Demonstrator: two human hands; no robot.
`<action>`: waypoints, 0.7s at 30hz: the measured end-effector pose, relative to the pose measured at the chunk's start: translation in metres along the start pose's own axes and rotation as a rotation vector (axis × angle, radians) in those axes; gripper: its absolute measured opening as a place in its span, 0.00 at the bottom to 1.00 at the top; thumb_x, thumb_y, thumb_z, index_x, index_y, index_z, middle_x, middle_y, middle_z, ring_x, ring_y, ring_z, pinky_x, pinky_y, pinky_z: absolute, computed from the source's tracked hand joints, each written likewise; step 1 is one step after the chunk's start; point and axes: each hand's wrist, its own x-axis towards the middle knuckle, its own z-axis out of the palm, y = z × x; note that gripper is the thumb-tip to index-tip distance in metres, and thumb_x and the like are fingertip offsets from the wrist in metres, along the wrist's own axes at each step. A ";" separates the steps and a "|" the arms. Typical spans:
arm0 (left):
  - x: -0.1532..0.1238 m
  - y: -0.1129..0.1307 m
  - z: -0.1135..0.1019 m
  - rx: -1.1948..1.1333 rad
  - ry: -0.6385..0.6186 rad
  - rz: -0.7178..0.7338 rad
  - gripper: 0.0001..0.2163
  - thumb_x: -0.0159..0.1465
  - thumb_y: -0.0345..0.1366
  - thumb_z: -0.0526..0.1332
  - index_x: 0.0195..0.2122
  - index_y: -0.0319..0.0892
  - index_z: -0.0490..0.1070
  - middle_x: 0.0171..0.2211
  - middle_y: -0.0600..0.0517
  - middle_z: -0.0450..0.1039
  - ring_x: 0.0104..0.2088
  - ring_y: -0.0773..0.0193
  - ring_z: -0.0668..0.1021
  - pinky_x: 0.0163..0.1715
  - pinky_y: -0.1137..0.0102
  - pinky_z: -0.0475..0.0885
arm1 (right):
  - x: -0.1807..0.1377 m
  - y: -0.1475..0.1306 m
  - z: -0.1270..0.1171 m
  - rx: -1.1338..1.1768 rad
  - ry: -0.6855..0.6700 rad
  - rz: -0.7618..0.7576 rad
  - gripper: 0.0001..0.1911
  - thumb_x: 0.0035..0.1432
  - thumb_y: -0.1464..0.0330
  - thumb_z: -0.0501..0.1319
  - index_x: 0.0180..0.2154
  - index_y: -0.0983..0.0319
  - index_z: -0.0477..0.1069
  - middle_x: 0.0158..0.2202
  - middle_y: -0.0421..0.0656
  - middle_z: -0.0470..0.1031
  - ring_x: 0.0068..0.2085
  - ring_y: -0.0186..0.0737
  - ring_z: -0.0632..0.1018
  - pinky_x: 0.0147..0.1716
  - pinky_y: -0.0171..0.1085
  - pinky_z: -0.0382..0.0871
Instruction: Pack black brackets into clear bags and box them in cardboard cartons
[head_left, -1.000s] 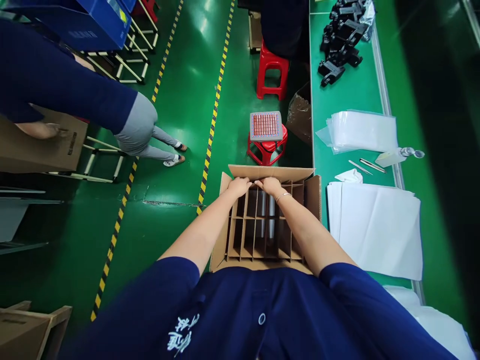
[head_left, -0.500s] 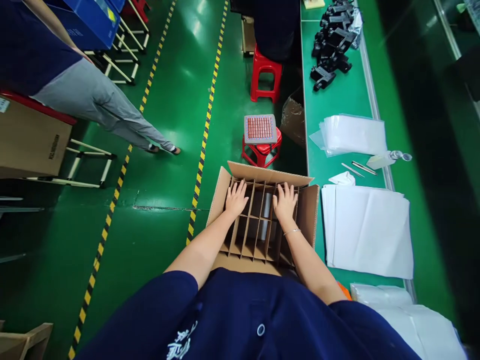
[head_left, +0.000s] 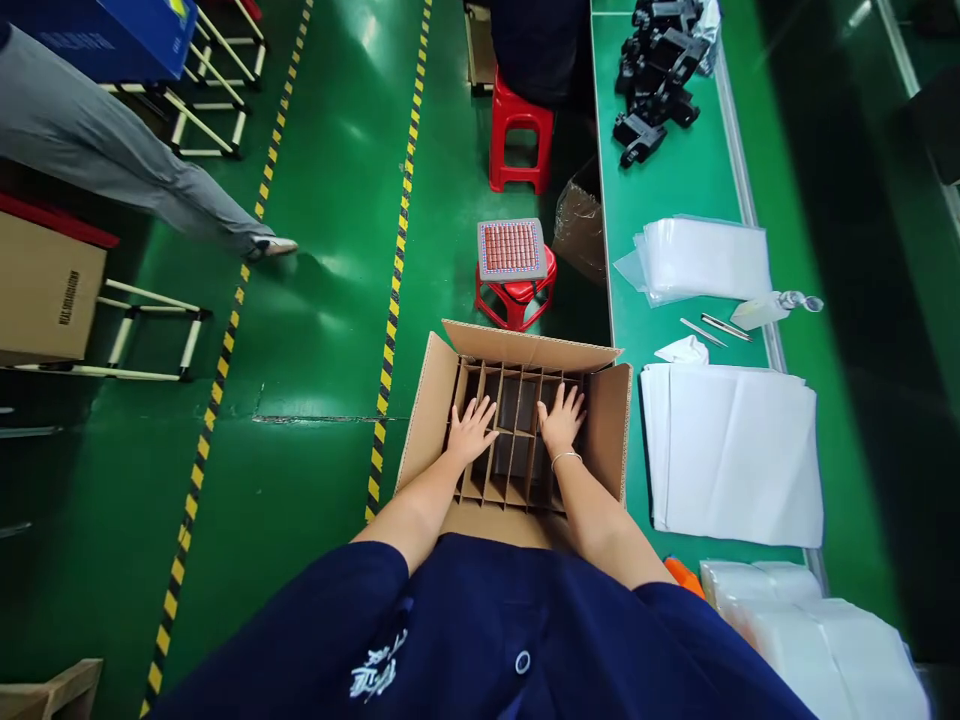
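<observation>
Presently logged: open carton on green floor, cardboard divider grid seated inside. Left hand and right hand flat on grid top, fingers spread wide, gripping nothing. Risk: uneven pressure likely buckling thin partitions or skewing cells.

The box stands on the floor just before the person, with a divider grid set inside it. The left hand and right hand lie flat on the grid, side by side. At twelve o'clock from the box is a stool bearing a tray (a second stool stands farther out). At three o'clock, sheets lie on the bench; bags at one o'clock.
</observation>
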 end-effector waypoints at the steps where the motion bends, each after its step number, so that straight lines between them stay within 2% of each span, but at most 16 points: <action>1: 0.006 -0.001 0.008 0.002 -0.017 -0.005 0.30 0.68 0.48 0.48 0.70 0.55 0.41 0.72 0.55 0.38 0.71 0.51 0.45 0.66 0.41 0.38 | 0.004 0.001 0.010 -0.001 -0.018 0.006 0.37 0.67 0.51 0.43 0.70 0.62 0.41 0.72 0.54 0.39 0.70 0.61 0.46 0.62 0.60 0.51; 7: 0.050 -0.009 0.066 0.007 -0.125 -0.042 0.30 0.68 0.48 0.47 0.70 0.55 0.39 0.72 0.55 0.37 0.71 0.51 0.45 0.65 0.41 0.38 | 0.033 0.010 0.076 -0.016 -0.122 0.021 0.36 0.67 0.52 0.45 0.70 0.61 0.43 0.72 0.51 0.41 0.70 0.60 0.46 0.63 0.57 0.50; 12: 0.079 -0.020 0.107 0.005 -0.197 -0.074 0.31 0.68 0.49 0.47 0.70 0.55 0.38 0.72 0.54 0.36 0.71 0.50 0.44 0.65 0.40 0.37 | 0.054 0.012 0.126 -0.029 -0.186 0.036 0.36 0.68 0.53 0.44 0.70 0.61 0.43 0.72 0.51 0.40 0.70 0.60 0.44 0.63 0.60 0.48; 17: 0.093 -0.026 0.119 0.002 -0.233 -0.082 0.32 0.68 0.49 0.47 0.71 0.53 0.36 0.72 0.52 0.33 0.71 0.50 0.41 0.65 0.40 0.34 | 0.063 0.011 0.147 -0.019 -0.211 0.045 0.34 0.68 0.53 0.44 0.70 0.58 0.43 0.72 0.50 0.39 0.70 0.61 0.41 0.62 0.65 0.46; 21: 0.088 -0.021 0.103 -0.003 -0.259 -0.098 0.31 0.68 0.48 0.48 0.70 0.54 0.39 0.72 0.53 0.34 0.71 0.51 0.42 0.66 0.41 0.35 | 0.062 0.013 0.138 0.024 -0.232 0.053 0.33 0.68 0.54 0.45 0.70 0.57 0.45 0.72 0.50 0.41 0.71 0.60 0.41 0.62 0.66 0.46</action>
